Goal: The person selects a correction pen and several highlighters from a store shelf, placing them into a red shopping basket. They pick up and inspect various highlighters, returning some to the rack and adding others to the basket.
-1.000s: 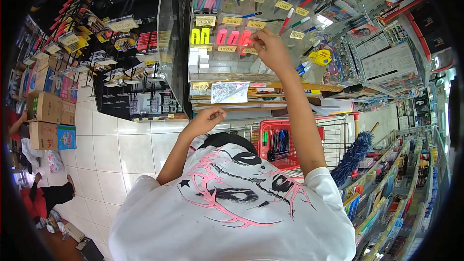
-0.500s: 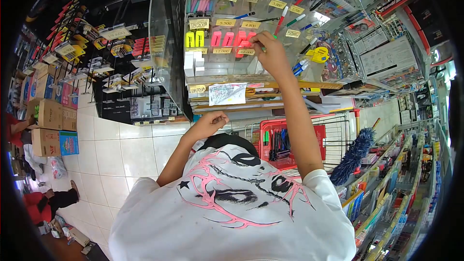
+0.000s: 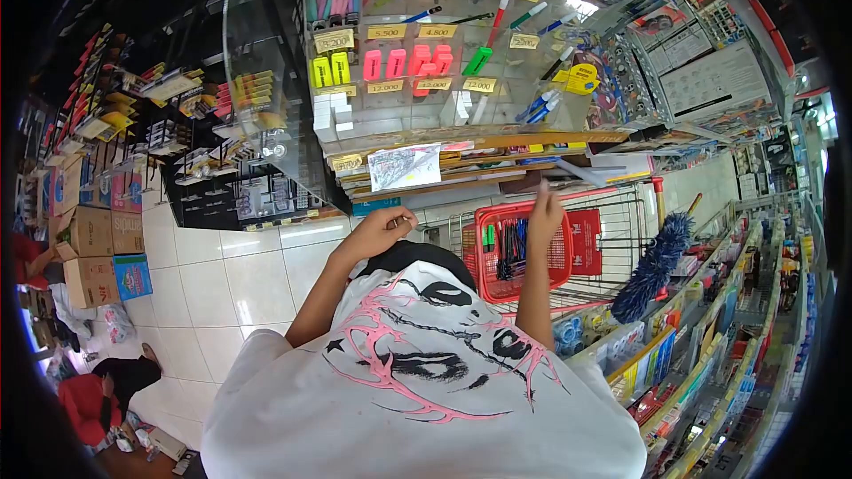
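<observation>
My right hand is over the near side of a red shopping basket, its fingers blurred and pointing toward the shelf. I cannot make out anything in it. Inside the basket lie several dark pens and green highlighters. My left hand is loosely curled in front of my body, with nothing visible in its fingers. Ahead, a clear display rack holds pink highlighters, yellow highlighters and a green highlighter above price tags.
The basket sits in a wire shopping cart. A blue duster stands at its right. Cardboard boxes and a person in red are on the left. Paper pads lie under the rack, and packed shelves line the right.
My right hand has left the highlighter slots and come back and down to the basket, uncovering the green highlighter. My left hand stays curled in about the same place.
</observation>
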Action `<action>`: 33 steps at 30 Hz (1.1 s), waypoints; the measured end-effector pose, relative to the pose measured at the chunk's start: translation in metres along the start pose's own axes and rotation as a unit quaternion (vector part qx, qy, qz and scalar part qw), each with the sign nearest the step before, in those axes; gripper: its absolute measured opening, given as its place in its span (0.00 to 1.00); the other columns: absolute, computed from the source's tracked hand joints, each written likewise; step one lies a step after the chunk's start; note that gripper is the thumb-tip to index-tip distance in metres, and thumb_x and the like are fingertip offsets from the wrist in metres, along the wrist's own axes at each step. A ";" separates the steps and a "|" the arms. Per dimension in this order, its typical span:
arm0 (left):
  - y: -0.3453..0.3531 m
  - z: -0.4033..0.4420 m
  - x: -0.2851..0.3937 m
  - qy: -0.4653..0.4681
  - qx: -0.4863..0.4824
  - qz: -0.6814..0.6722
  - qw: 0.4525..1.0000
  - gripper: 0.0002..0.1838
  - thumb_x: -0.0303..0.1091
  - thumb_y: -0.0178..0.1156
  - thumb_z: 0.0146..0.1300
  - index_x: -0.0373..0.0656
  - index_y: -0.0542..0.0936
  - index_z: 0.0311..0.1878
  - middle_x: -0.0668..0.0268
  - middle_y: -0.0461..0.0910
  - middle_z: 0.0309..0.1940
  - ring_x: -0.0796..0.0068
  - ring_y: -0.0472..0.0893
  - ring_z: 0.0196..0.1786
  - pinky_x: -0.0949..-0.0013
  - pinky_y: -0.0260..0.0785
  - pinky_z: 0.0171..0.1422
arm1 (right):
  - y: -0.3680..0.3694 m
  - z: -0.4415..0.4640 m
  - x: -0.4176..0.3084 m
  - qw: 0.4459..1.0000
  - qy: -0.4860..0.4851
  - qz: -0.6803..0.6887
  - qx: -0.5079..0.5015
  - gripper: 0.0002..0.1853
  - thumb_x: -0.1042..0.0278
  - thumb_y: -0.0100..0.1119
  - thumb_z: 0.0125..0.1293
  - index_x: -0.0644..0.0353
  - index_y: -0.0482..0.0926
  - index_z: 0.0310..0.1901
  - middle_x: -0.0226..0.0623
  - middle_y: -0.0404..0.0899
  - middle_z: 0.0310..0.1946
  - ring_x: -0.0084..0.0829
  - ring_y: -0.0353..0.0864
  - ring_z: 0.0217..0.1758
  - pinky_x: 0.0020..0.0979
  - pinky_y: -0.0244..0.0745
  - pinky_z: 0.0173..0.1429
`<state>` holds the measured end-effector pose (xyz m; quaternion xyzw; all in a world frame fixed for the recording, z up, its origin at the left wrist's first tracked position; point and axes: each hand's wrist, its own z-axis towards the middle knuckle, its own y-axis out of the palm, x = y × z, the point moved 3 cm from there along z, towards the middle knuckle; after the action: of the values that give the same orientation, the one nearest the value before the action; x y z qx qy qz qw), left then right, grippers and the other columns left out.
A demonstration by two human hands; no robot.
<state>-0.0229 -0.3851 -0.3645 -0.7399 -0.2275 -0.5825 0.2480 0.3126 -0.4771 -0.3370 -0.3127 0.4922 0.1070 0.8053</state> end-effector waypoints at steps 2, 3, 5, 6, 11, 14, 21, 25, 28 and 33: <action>0.002 0.006 -0.007 0.002 -0.006 -0.005 1.000 0.10 0.34 0.56 0.70 0.37 0.79 0.45 0.72 0.77 0.30 0.85 0.74 0.31 0.78 0.67 0.38 | -0.030 -0.077 0.081 0.988 0.138 -0.035 -0.055 0.24 0.56 0.54 0.73 0.63 0.68 0.21 0.27 0.64 0.18 0.21 0.57 0.22 0.33 0.54 0.26; 0.005 0.009 -0.009 0.004 -0.009 -0.011 1.000 0.10 0.34 0.57 0.70 0.37 0.79 0.45 0.72 0.77 0.30 0.85 0.74 0.31 0.78 0.67 0.37 | -0.052 -0.127 0.153 0.960 0.182 -0.162 -0.136 0.25 0.53 0.56 0.71 0.66 0.73 0.22 0.32 0.69 0.15 0.26 0.66 0.21 0.36 0.60 0.26; 0.011 0.014 -0.001 0.015 -0.025 0.017 0.999 0.10 0.34 0.57 0.69 0.38 0.80 0.45 0.73 0.77 0.29 0.85 0.73 0.31 0.78 0.66 0.37 | -0.088 -0.213 0.201 0.916 0.107 -0.282 -0.265 0.24 0.54 0.59 0.66 0.69 0.77 0.22 0.48 0.71 0.13 0.39 0.77 0.19 0.45 0.70 0.30; 0.011 0.018 0.005 0.027 -0.036 0.049 0.998 0.10 0.34 0.58 0.69 0.38 0.80 0.46 0.73 0.76 0.28 0.85 0.72 0.30 0.77 0.66 0.36 | -0.074 -0.211 0.195 0.935 0.125 -0.249 -0.219 0.23 0.57 0.58 0.67 0.69 0.76 0.22 0.50 0.67 0.13 0.37 0.72 0.16 0.43 0.66 0.27; 0.028 0.040 0.022 0.017 -0.108 0.090 0.990 0.10 0.36 0.58 0.68 0.40 0.80 0.45 0.73 0.75 0.27 0.85 0.70 0.30 0.76 0.64 0.35 | -0.051 -0.192 0.141 0.971 0.128 -0.129 -0.158 0.22 0.59 0.58 0.67 0.69 0.75 0.21 0.50 0.66 0.12 0.32 0.62 0.14 0.41 0.58 0.22; 0.047 0.055 0.039 0.019 -0.152 0.152 0.976 0.12 0.39 0.58 0.69 0.40 0.80 0.43 0.73 0.72 0.24 0.84 0.67 0.27 0.75 0.62 0.33 | -0.078 -0.182 0.163 0.972 0.126 -0.190 -0.058 0.23 0.57 0.59 0.67 0.68 0.75 0.21 0.50 0.69 0.14 0.33 0.68 0.15 0.39 0.63 0.23; 0.121 0.091 0.046 -0.005 -0.321 0.215 0.922 0.13 0.41 0.57 0.69 0.39 0.79 0.43 0.69 0.74 0.24 0.80 0.71 0.27 0.72 0.65 0.34 | -0.146 -0.182 0.191 0.887 0.225 -0.383 -0.127 0.20 0.48 0.52 0.67 0.58 0.79 0.29 0.47 0.81 0.23 0.51 0.82 0.31 0.49 0.74 0.36; 0.184 0.114 0.006 0.081 -0.385 0.307 0.867 0.12 0.39 0.57 0.68 0.39 0.80 0.44 0.58 0.79 0.31 0.64 0.79 0.33 0.64 0.71 0.41 | -0.136 -0.179 0.191 0.853 0.261 -0.434 -0.124 0.20 0.49 0.50 0.66 0.56 0.81 0.27 0.47 0.80 0.21 0.49 0.83 0.26 0.47 0.77 0.34; 0.244 0.130 -0.010 0.061 -0.431 0.290 0.852 0.12 0.39 0.57 0.66 0.39 0.80 0.43 0.56 0.80 0.33 0.57 0.80 0.38 0.59 0.72 0.46 | -0.133 -0.183 0.204 0.814 0.287 -0.474 -0.175 0.16 0.57 0.51 0.63 0.57 0.84 0.26 0.47 0.82 0.23 0.46 0.85 0.27 0.45 0.78 0.33; 0.342 0.182 -0.098 0.146 -0.447 0.306 0.828 0.10 0.34 0.59 0.60 0.39 0.80 0.41 0.56 0.82 0.36 0.54 0.81 0.43 0.55 0.72 0.48 | -0.131 -0.178 0.210 0.760 0.364 -0.475 -0.255 0.11 0.63 0.54 0.58 0.54 0.85 0.26 0.43 0.85 0.25 0.40 0.87 0.29 0.42 0.81 0.33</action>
<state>0.3060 -0.5396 -0.5312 -0.7077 0.3349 -0.6161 0.0860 0.3495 -0.7161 -0.5223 -0.7155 0.4914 -0.2893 0.4036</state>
